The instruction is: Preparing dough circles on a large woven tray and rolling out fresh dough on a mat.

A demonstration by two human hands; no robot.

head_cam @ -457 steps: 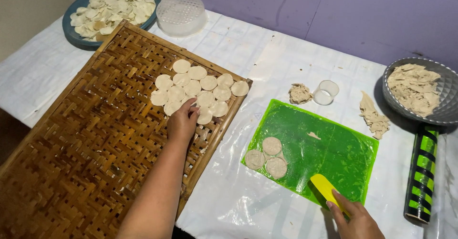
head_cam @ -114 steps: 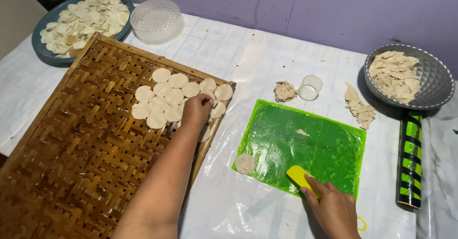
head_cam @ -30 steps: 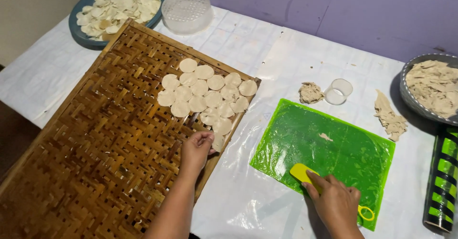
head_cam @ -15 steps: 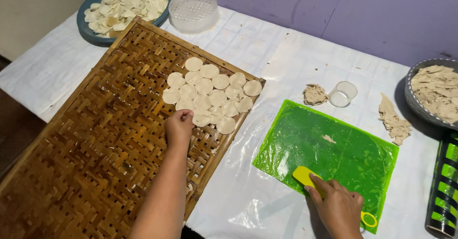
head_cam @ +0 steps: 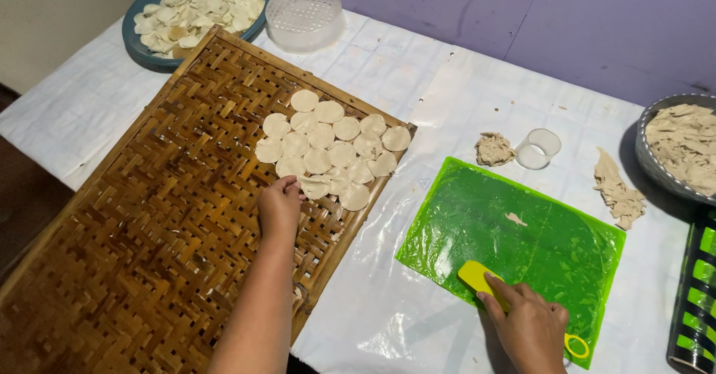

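Left hand (head_cam: 280, 204) on woven tray (head_cam: 134, 232), fingers curled touching dough rounds (head_cam: 328, 146) at its one o'clock, right hand (head_cam: 531, 322) gripping yellow scraper (head_cam: 477, 277) at green mat's (head_cam: 522, 247) six o'clock edge

The left hand (head_cam: 280, 204) touches a pale round dough disc (head_cam: 314, 187) among others on the woven bamboo tray (head_cam: 149, 225). The right hand (head_cam: 529, 325) presses a yellow plastic scraper (head_cam: 477, 277) onto the green plastic mat (head_cam: 544, 247).
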